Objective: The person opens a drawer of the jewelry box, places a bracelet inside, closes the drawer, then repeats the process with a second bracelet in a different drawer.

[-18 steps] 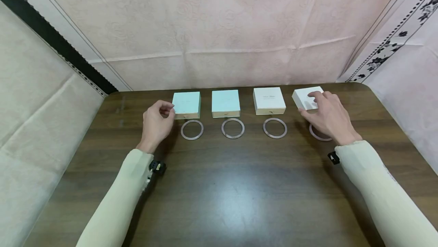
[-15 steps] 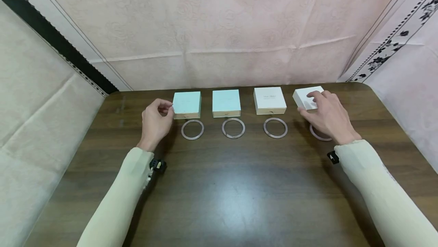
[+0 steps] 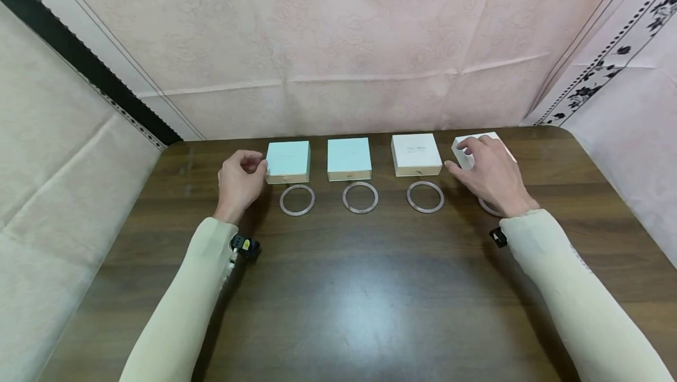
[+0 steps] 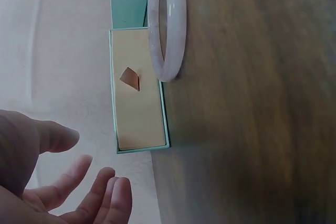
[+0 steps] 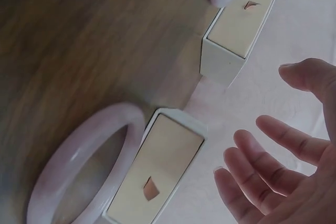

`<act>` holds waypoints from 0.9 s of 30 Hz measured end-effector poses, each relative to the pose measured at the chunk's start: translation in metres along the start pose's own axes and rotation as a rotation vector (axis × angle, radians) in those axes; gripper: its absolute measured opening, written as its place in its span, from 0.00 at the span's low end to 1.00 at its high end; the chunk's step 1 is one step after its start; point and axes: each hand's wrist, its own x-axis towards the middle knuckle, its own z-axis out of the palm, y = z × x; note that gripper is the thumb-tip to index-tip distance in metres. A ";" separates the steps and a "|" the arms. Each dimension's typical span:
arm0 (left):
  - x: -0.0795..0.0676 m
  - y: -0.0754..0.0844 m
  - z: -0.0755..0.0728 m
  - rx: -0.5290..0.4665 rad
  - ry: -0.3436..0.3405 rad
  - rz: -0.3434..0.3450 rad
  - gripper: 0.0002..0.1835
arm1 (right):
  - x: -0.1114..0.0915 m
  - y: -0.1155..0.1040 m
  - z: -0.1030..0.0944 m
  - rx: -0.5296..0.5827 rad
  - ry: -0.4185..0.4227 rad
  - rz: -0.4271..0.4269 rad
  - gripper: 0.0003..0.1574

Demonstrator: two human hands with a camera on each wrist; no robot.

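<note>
Beside the leftmost turquoise box (image 3: 288, 160), my left hand (image 3: 237, 185) hovers with fingers loosely bent. A gap separates it from that box (image 4: 139, 90) in the left wrist view, and nothing is in its grasp. My right hand (image 3: 492, 173) hangs over the rightmost white box (image 3: 464, 150), hiding much of it. Its fingers are spread and hold nothing, standing apart from the box (image 5: 157, 166) in the right wrist view. A pale lilac bangle (image 3: 297, 200) lies before the left box. Another bangle (image 3: 488, 208) before the right box is partly covered by my right hand.
Between the hands stand a second turquoise box (image 3: 349, 158) and another white box (image 3: 415, 154). In front of them lie two more bangles, one bangle (image 3: 360, 197) at left and one bangle (image 3: 425, 197) at right. A pale cloth (image 3: 344, 47) hangs behind the wooden table (image 3: 338, 288).
My right hand has shifted left over the rightmost white box. My left hand has drawn slightly away from the leftmost turquoise box. The boxes and bangles have stayed in place.
</note>
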 end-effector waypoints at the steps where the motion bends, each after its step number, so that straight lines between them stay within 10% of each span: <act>1: 0.001 0.000 0.000 -0.005 -0.005 -0.011 0.16 | 0.001 -0.001 0.001 0.002 0.004 -0.006 0.27; 27: 0.020 0.006 -0.001 -0.035 -0.185 -0.208 0.25 | 0.023 -0.045 0.027 0.098 -0.043 -0.039 0.26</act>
